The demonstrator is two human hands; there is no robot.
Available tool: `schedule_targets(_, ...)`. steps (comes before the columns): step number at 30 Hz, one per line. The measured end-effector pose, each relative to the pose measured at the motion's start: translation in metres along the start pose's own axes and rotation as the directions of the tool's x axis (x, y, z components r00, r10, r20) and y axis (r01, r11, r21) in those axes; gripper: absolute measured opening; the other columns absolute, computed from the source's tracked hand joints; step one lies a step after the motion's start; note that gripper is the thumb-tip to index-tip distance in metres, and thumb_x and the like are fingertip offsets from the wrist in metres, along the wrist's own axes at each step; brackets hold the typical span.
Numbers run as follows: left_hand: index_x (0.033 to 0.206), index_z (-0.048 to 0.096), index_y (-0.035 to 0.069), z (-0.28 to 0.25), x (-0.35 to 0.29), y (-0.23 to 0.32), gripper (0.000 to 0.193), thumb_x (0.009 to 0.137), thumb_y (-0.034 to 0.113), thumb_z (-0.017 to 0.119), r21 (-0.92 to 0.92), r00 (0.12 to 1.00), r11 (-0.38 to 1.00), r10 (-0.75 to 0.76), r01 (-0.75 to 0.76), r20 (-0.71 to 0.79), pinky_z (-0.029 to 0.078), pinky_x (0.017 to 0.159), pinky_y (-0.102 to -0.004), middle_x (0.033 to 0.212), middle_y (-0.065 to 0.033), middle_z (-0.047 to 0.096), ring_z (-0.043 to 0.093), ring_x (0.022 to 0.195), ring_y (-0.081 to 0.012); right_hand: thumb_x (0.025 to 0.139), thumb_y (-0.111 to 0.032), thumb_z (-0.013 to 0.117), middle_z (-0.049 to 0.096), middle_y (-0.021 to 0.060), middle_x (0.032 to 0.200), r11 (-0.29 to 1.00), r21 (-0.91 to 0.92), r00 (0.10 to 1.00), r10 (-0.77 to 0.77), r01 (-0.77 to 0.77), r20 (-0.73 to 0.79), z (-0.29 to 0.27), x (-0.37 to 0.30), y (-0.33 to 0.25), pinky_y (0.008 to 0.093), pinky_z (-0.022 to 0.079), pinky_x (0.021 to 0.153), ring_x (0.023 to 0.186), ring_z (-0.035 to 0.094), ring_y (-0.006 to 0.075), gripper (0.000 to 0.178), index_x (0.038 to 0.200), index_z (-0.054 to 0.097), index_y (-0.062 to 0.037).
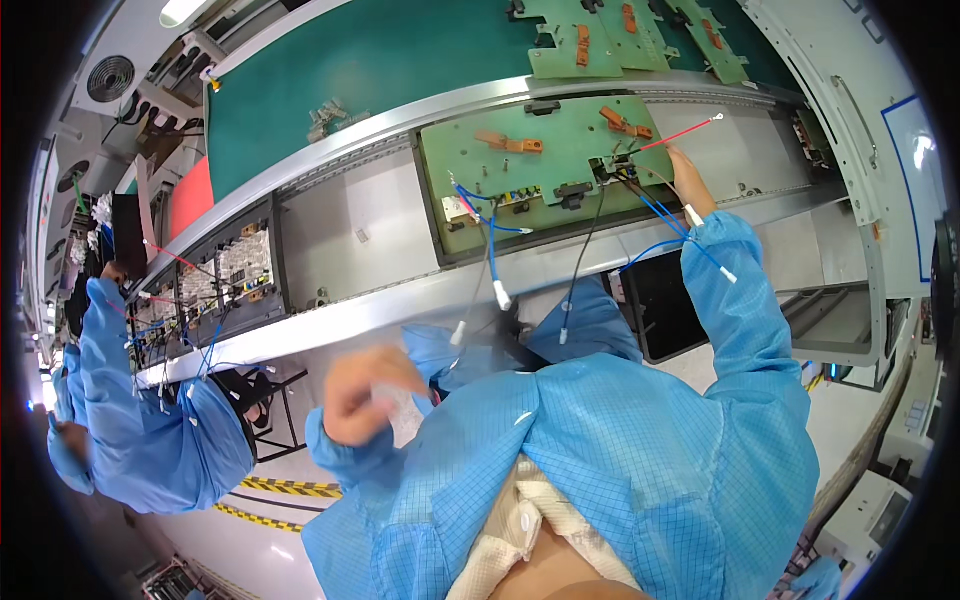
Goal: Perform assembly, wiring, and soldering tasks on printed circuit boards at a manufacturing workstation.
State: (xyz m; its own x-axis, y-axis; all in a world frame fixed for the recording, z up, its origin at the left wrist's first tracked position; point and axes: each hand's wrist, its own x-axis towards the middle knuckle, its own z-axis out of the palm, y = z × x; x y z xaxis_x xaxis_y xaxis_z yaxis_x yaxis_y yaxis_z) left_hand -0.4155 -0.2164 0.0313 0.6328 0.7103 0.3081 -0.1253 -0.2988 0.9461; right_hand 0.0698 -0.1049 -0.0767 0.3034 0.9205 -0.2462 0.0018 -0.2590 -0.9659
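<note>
A green fixture plate with orange toggle clamps and black clips lies on the conveyor ahead of me. My right hand is at the plate's right edge, its fingers stretched along it; their tips are partly hidden. A red wire with a ring terminal points out just above that hand. Blue wires and a white connector hang by my right wrist. My left hand is in the air before my chest, below the conveyor, with smeared, bent fingers. Nothing can be made out in it.
More green plates lie on the green mat beyond the rail. Wires with white connectors dangle over the conveyor's front edge. At left, a co-worker in a blue smock reaches toward another fixture. A black bin stands under the conveyor.
</note>
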Motion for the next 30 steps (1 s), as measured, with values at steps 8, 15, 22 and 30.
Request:
schedule_targets(8, 0.109, 0.053, 0.000, 0.094, 0.052, 0.012, 0.022, 0.088, 0.005, 0.058, -0.015, 0.925, 0.984, -0.163, 0.179, 0.344, 0.049, 0.073, -0.0362, 0.093, -0.0145, 0.057, 0.060, 0.083, -0.0300, 0.096, -0.029, 0.044, 0.057, 0.0119, 0.122, 0.990, -0.106, 0.975, -0.067, 0.091, 0.210, 0.029, -0.013, -0.007, 0.0274, 0.039, 0.096, 0.113, 0.052, 0.0189, 0.042, 0.128, 0.051, -0.0014)
schedule_targets(15, 0.126, 0.044, 0.004, 0.108, 0.093, -0.015, 0.044, 0.084, 0.000, 0.054, 0.709, 0.943, 0.672, 0.044, 0.215, -0.329, 0.048, 0.067, -0.0420, 0.086, -0.0169, 0.055, 0.059, 0.079, -0.0346, 0.091, -0.013, 0.054, 0.057, 0.0084, 0.115, 0.657, -0.537, 0.844, -0.472, 0.529, 0.254, 0.016, -0.077, -0.029, 0.0291, 0.039, 0.097, 0.110, 0.052, 0.0177, 0.045, 0.134, 0.046, -0.0011)
schedule_targets(22, 0.147, 0.024, 0.007, 0.109, 0.115, -0.040, 0.069, 0.084, -0.001, 0.052, 0.675, 0.935, 0.649, -0.284, 0.352, -0.214, 0.047, 0.066, -0.0459, 0.091, -0.0178, 0.061, 0.059, 0.078, -0.0371, 0.074, -0.008, 0.074, 0.048, -0.0015, 0.079, 0.806, -0.293, 0.839, -0.401, 0.514, 0.369, 0.056, -0.143, -0.029, 0.0240, 0.044, 0.070, 0.071, 0.045, 0.0077, 0.082, 0.146, 0.033, -0.0052)
schedule_targets(30, 0.141, 0.031, 0.003, 0.116, 0.161, -0.048, 0.071, 0.080, 0.010, 0.066, 0.815, 0.981, 0.551, -0.044, 0.179, -0.186, 0.050, 0.071, -0.0400, 0.098, -0.0130, 0.059, 0.059, 0.090, -0.0301, 0.087, -0.005, 0.063, 0.052, 0.0013, 0.079, 0.852, -0.182, 0.867, -0.455, 0.490, 0.206, 0.095, -0.090, -0.044, 0.0229, 0.044, 0.068, 0.068, 0.046, 0.0082, 0.065, 0.145, 0.033, -0.0019)
